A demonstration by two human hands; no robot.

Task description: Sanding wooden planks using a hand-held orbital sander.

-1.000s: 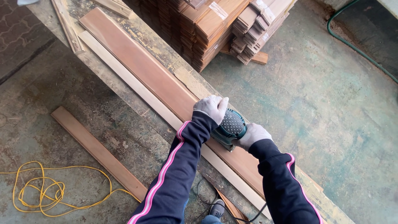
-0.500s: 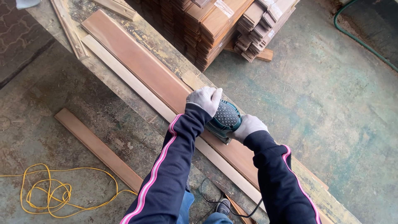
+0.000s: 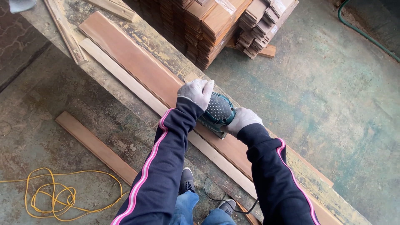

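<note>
Both gloved hands are clamping the teal sander (image 3: 217, 112): right hand (image 3: 242, 121) is gripping its near end, left hand (image 3: 196, 91) is wrapping over its front. Sander is sitting on the reddish plank (image 3: 137, 66), roughly mid-length, along the bench (image 3: 166, 52) far edge. Judging by position, the plank's far stretch is still waiting for sanding. Stacked boards (image 3: 216, 25) are sitting beyond.

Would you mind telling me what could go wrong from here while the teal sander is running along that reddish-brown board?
1. The black power cord loops by the shoes; it might snag a foot.
2. The teal electric sander, gripped by the gloved left hand and right hand, sits near the edge of the long reddish-brown board; it could tip off.
3. The coiled yellow cable is a possible trip hazard.
</note>
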